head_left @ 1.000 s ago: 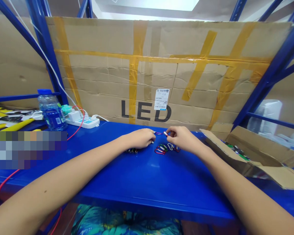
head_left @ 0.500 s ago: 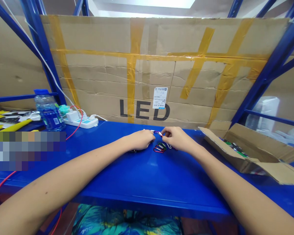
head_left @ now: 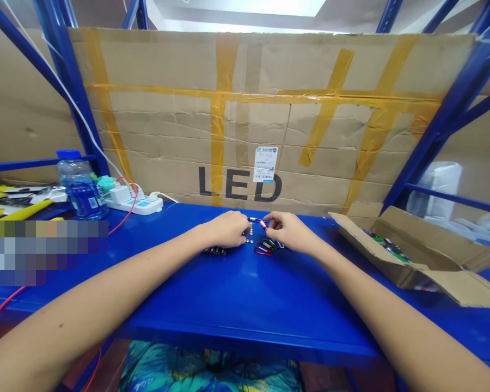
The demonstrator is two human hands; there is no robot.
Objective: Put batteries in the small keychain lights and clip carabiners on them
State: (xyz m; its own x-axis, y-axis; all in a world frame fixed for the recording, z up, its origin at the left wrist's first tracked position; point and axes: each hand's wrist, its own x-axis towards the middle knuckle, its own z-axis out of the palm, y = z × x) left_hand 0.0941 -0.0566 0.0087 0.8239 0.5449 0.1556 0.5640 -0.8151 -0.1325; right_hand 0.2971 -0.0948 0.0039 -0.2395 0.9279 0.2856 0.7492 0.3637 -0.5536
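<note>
My left hand [head_left: 231, 230] is closed, knuckles up, over the blue tabletop, and what its fingertips hold is hidden. Small silver pieces [head_left: 251, 233] lie by those fingertips, and dark small pieces [head_left: 215, 250] show below the palm. Across from it, my right hand [head_left: 285, 228] pinches the end of a red carabiner [head_left: 263, 224] with thumb and forefinger. A blue-purple carabiner [head_left: 253, 219] stretches from the red one towards my left fingers; whether they are linked I cannot tell. Just in front, several carabiners [head_left: 264, 248] in red, green and silver lie overlapped.
An open cardboard box [head_left: 422, 247] with small coloured items stands at the right. At the left are a blue-capped bottle [head_left: 81, 188], a white power strip [head_left: 141, 204] and a red cable [head_left: 126, 215]. A big cardboard sheet [head_left: 167, 136] walls off the back.
My left hand has moved slightly left and up, uncovering the small silver pieces and more of the dark ones. The right hand stays at the red carabiner, shifted slightly left in view.
</note>
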